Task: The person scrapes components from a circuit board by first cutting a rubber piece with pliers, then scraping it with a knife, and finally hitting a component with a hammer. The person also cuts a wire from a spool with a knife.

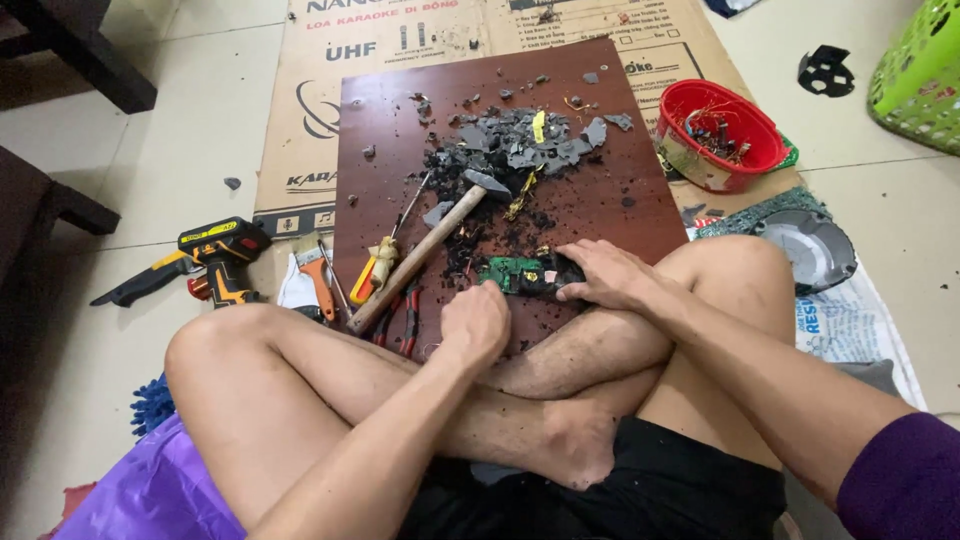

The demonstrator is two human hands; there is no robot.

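Observation:
I sit cross-legged on the floor behind a dark red-brown wooden board (600, 190). My right hand (610, 275) lies flat on a black device with a green circuit board (515, 273), pressing it against the wood. My left hand (477, 322) is curled in a fist at the device's left end; whatever it grips is hidden by the fingers. A hammer (425, 250) with a wooden handle lies diagonally on the board just left of my left hand, its head by a heap of broken dark plastic pieces (520, 150).
A yellow-handled screwdriver (375, 270), red-handled pliers (408, 320) and an orange paintbrush (318, 275) lie at the board's left. A yellow-black cordless drill (215, 255) is on the floor. A red bowl of small parts (720, 135), a grey round disc (812, 248) and a green basket (920, 75) are right.

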